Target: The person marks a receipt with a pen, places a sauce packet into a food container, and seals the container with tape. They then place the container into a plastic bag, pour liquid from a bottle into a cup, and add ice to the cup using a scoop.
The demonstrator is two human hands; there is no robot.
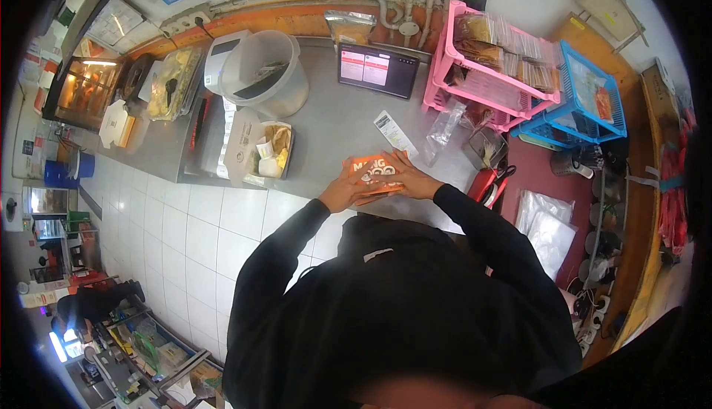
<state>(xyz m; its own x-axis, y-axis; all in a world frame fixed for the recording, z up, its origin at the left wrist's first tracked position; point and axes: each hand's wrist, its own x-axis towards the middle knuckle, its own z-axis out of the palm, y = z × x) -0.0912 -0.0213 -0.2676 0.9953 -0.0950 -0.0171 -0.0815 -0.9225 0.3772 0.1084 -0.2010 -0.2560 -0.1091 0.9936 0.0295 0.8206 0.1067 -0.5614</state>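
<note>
An orange box with white lettering (363, 164) rests at the front edge of the metal counter (326, 127), close to my body. My left hand (354, 189) lies against its left side, fingers spread over the lid. From the right, my right hand (409, 177) covers the box's other side, its fingers stretched out on top. Just behind the box is a printed paper slip (395, 133). An open box with food (276, 151) stands to the left, its lid folded back.
A clear bucket (285, 86) stands at the back left, near a tablet (378, 69). Pink baskets (437, 68) and a blue basket (571, 75) hold packets at the right. Red-handled scissors (504, 179) lie near the right forearm. Another person (96, 301) is at far lower left.
</note>
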